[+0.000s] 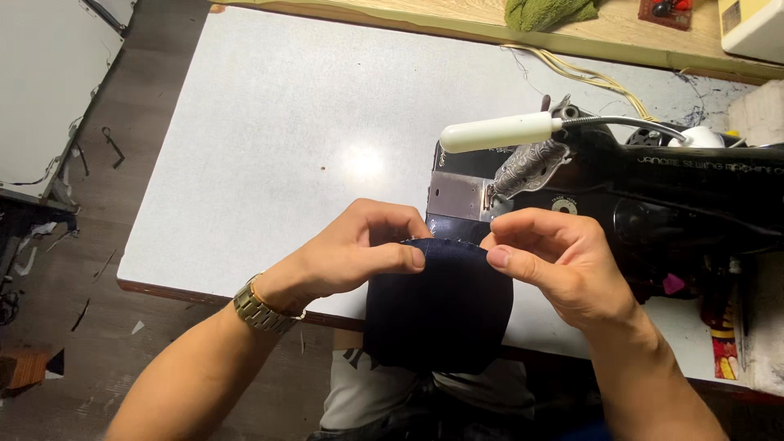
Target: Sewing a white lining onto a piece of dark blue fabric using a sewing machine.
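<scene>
A piece of dark navy fabric (437, 306) with a rounded top edge hangs in front of me, held up by both hands. My left hand (351, 249), with a gold wristwatch (260, 309) on its wrist, pinches the fabric's upper left edge between thumb and fingers. My right hand (555, 257) pinches the upper right edge. Both hands sit just in front of the black sewing machine (653, 192), close to its metal needle plate (459, 196).
A white lamp head (498, 132) on a flexible neck juts over the machine. The pale grey table (269, 139) stretches left. A wooden shelf (457, 23) at the back carries green cloth (547, 11). Yellowish cords (592, 77) trail behind the machine. Scraps litter the dark floor (73, 269).
</scene>
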